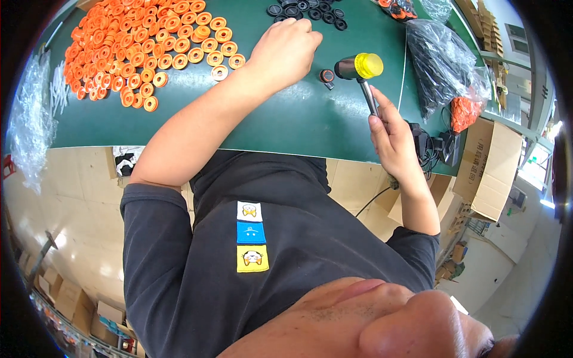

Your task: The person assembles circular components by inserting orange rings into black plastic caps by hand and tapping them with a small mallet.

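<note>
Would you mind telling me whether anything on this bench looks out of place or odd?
Nothing stands out. The orange rings lie loosely heaped on the green mat, black rings sit beyond the left hand, and the right hand holds the yellow-headed mallet beside one small part.

Single head-worn fisheye view looked steeply down, close over the person's own chest, facing the green table [298,128] whose near edge crossed mid-frame.

green worktable [286,122] | pale floor [71,203] | cardboard boxes [486,167] | bright window [546,179]
</note>
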A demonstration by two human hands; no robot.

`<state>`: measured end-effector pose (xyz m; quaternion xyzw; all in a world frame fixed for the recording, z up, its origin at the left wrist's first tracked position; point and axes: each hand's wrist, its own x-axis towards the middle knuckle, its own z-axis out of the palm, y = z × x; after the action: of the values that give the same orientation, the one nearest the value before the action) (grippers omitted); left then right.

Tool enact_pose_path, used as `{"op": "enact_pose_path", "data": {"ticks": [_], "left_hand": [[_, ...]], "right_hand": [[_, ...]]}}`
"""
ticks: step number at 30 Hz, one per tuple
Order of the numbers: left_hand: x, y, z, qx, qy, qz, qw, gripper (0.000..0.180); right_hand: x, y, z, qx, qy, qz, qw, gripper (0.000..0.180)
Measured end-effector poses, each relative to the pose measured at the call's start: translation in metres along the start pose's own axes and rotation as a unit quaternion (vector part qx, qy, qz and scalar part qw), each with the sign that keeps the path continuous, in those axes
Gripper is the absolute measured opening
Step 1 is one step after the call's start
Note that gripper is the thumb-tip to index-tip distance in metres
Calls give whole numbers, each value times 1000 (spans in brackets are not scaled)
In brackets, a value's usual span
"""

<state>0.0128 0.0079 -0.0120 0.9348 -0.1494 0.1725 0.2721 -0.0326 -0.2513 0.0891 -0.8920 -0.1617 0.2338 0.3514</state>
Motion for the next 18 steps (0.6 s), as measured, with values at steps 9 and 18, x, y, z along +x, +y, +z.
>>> {"op": "enact_pose_path", "data": {"ticks": [9, 18], "left_hand": [[2, -8, 3, 31, 36, -18, 999, 12], [4, -9, 2, 28, 29, -15, 999, 12]], "right_hand": [[20, 17, 24, -27, 7, -15, 1000, 47], [13, 18, 26, -42, 44, -59, 996, 47]]}}
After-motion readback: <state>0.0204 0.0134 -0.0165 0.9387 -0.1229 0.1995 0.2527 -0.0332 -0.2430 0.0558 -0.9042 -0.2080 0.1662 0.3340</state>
